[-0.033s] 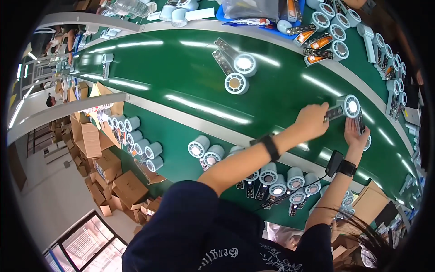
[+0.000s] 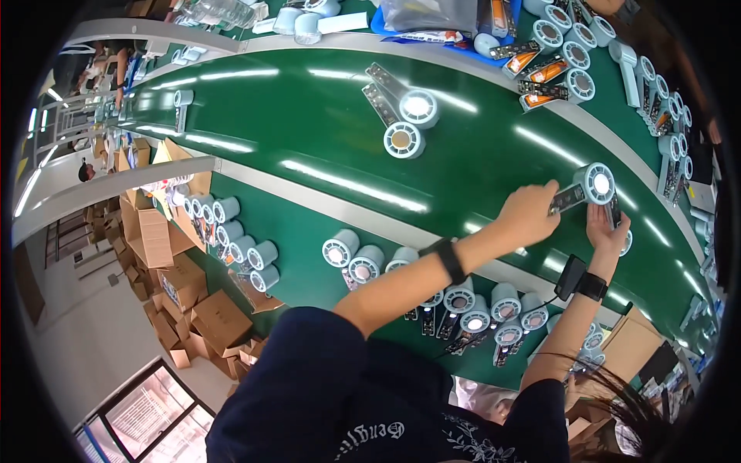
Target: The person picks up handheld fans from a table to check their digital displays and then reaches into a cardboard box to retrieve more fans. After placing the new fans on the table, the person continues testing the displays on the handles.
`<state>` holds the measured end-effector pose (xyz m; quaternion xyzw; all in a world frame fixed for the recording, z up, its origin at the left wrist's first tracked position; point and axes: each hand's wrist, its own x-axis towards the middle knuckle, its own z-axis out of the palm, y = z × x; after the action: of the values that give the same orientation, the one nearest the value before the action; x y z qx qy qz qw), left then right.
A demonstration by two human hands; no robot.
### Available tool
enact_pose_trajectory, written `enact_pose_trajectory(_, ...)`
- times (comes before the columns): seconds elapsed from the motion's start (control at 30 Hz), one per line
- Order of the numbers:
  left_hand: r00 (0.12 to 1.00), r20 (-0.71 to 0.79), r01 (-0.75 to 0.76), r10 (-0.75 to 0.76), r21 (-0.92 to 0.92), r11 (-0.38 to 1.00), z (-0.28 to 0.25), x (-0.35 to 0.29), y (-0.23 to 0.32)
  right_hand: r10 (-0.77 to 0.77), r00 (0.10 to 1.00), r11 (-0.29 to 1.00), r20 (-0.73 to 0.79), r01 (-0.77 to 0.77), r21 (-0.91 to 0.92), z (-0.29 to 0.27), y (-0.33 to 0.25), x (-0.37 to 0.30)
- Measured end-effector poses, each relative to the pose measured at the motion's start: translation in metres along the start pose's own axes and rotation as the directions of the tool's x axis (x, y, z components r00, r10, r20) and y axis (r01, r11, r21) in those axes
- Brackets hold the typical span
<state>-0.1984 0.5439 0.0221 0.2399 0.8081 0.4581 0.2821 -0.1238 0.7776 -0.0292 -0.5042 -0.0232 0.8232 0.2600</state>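
My left hand (image 2: 529,214) is closed, its fingertips at the end of a handheld fan's handle (image 2: 569,200), where a dark circuit board shows. That fan has a light-blue round head (image 2: 600,184) with a bright centre, over the green conveyor belt. Just below the head, my right hand (image 2: 605,226) is curled around a second fan's dark handle (image 2: 615,210); part of a round head (image 2: 627,244) shows beside that hand, mostly hidden. Two more fans (image 2: 404,140) lie on the belt further left, their heads touching.
Several fans (image 2: 459,296) stand in rows on the near green ledge. Across the belt, fans with orange parts (image 2: 546,71) sit beside a blue tray (image 2: 378,23). A lone fan (image 2: 182,99) lies far left. Cardboard boxes (image 2: 220,316) are piled at lower left.
My left forearm and hand have drawn back slightly to the left, and more of the held fan's handle shows. My right hand has hardly moved.
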Motion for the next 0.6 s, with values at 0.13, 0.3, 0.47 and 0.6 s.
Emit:
enact_pose_trajectory(0.13, 0.985, -0.171, -0.016, -0.026, -0.244, 0.97, -0.056, -0.093, 0.026, 0.051, 0.976, 0.997, 0.211, -0.037, -0.07, -0.006, 0.012, -0.04)
enact_pose_trajectory(0.3, 0.979, -0.152, 0.064, -0.134, -0.393, 0.917, -0.119, -0.185, 0.036, 0.202, 0.889, 0.971, 0.412, -0.128, -0.201, 0.025, 0.093, -0.214)
enact_pose_trajectory(0.47, 0.987, -0.077, 0.038, -0.142, -0.745, 0.667, -0.153, -0.252, 0.018, 0.137, 0.803, 0.653, 0.58, 0.367, -0.662, 0.004, 0.158, -0.352)
enact_pose_trajectory(0.6, 0.985, -0.136, -0.037, -0.109, -0.776, 0.63, -0.181, -0.3, 0.007, 0.259, 0.764, 0.473, 0.591, 0.433, -0.767, -0.025, 0.205, -0.41)
